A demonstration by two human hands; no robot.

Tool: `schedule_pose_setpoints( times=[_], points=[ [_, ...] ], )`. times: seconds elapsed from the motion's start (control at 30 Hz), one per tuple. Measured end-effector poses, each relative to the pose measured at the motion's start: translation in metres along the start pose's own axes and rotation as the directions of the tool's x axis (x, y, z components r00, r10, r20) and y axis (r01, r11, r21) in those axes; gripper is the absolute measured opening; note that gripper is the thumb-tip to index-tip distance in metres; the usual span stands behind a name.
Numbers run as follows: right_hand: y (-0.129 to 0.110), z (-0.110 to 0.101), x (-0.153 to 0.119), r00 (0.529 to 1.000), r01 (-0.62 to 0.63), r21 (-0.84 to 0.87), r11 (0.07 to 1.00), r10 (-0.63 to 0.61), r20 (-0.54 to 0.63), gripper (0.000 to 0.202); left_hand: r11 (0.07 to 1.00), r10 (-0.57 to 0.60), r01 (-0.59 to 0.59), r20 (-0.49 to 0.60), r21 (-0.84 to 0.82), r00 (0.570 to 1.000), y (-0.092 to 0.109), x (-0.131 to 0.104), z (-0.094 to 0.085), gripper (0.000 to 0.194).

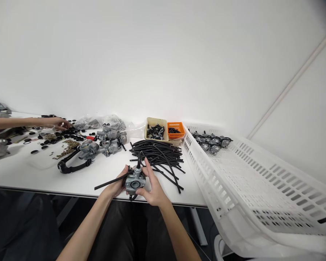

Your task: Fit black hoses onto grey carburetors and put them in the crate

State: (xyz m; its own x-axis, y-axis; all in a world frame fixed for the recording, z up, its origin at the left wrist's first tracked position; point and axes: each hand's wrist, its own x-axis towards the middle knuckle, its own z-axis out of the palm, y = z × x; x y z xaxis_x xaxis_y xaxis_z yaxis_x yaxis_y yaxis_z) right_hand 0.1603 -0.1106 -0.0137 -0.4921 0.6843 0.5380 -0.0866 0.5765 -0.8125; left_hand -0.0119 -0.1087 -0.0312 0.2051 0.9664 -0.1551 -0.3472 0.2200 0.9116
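Note:
Between my two hands, over the front edge of the table, is a grey metal carburetor (135,183) with a black cap on top. A thin black rubber hose (108,183) sticks out from it to the left. My left hand (116,186) is closed around the carburetor's left side, its fingers partly hidden behind the body. My right hand (153,190) grips the right side, thumb in front and index finger stretched upward. Just beyond lies a pile of black hoses (157,154).
A cream tray (167,125) and an orange basket (182,127) hold small black parts. At right stands a large white crate (217,188) with several carburetors (212,142). More carburetors (110,139) and a black strap (72,168) lie left. Another person's hand (57,122) reaches in among black rings and brass pieces (67,148).

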Motion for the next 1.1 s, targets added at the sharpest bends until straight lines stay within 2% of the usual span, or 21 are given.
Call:
schedule_pose_setpoints(
  times=[0.17, 0.3, 0.43, 0.53, 0.63, 0.67, 0.73, 0.83, 0.93, 1.1],
  points=[
    [0.001, 0.0, -0.001, 0.999, -0.031, 0.025, 0.999, 0.032, -0.031, 0.09, 0.999, -0.025, 0.026, -0.023, 0.022, 0.999, 0.003, -0.002, 0.0, 0.055],
    [0.0, -0.001, 0.001, 0.999, -0.023, 0.051, 0.998, 0.025, -0.047, 0.084, 0.998, 0.029, -0.028, -0.015, 0.059, 0.999, 0.009, -0.007, 0.006, 0.061],
    [-0.002, 0.001, 0.006, 0.986, -0.018, -0.011, 1.0, 0.016, -0.166, 0.069, 0.992, 0.117, -0.111, -0.118, 0.053, 0.986, 0.01, -0.005, 0.011, 0.062],
    [0.0, 0.002, 0.008, 0.951, -0.034, -0.117, 0.993, -0.004, -0.31, 0.056, 0.971, 0.238, -0.225, -0.24, 0.08, 0.941, 0.008, 0.0, 0.013, 0.056],
    [0.003, 0.003, 0.008, 0.923, -0.039, -0.254, 0.966, -0.062, -0.381, 0.032, 0.909, 0.412, -0.351, -0.347, 0.226, 0.843, 0.006, 0.005, 0.012, 0.048],
    [0.004, 0.004, 0.008, 0.926, -0.036, -0.29, 0.956, -0.078, -0.37, 0.024, 0.882, 0.464, -0.379, -0.379, 0.28, 0.801, 0.006, 0.006, 0.012, 0.046],
    [0.006, 0.006, 0.008, 0.947, -0.021, -0.347, 0.938, -0.093, -0.306, 0.022, 0.843, 0.531, -0.402, -0.435, 0.358, 0.727, 0.006, 0.006, 0.01, 0.044],
    [0.009, 0.01, 0.008, 0.977, 0.025, -0.419, 0.908, -0.111, -0.181, 0.026, 0.815, 0.571, -0.394, -0.478, 0.425, 0.667, 0.008, 0.003, 0.01, 0.043],
    [0.012, 0.012, 0.007, 0.983, 0.075, -0.483, 0.872, -0.147, -0.112, 0.017, 0.796, 0.589, -0.383, -0.457, 0.468, 0.666, 0.008, 0.002, 0.012, 0.043],
    [0.015, 0.013, 0.004, 0.963, 0.117, -0.599, 0.792, -0.238, -0.127, 0.024, 0.802, 0.578, -0.388, -0.429, 0.454, 0.694, 0.007, 0.003, 0.012, 0.042]
  ],
)
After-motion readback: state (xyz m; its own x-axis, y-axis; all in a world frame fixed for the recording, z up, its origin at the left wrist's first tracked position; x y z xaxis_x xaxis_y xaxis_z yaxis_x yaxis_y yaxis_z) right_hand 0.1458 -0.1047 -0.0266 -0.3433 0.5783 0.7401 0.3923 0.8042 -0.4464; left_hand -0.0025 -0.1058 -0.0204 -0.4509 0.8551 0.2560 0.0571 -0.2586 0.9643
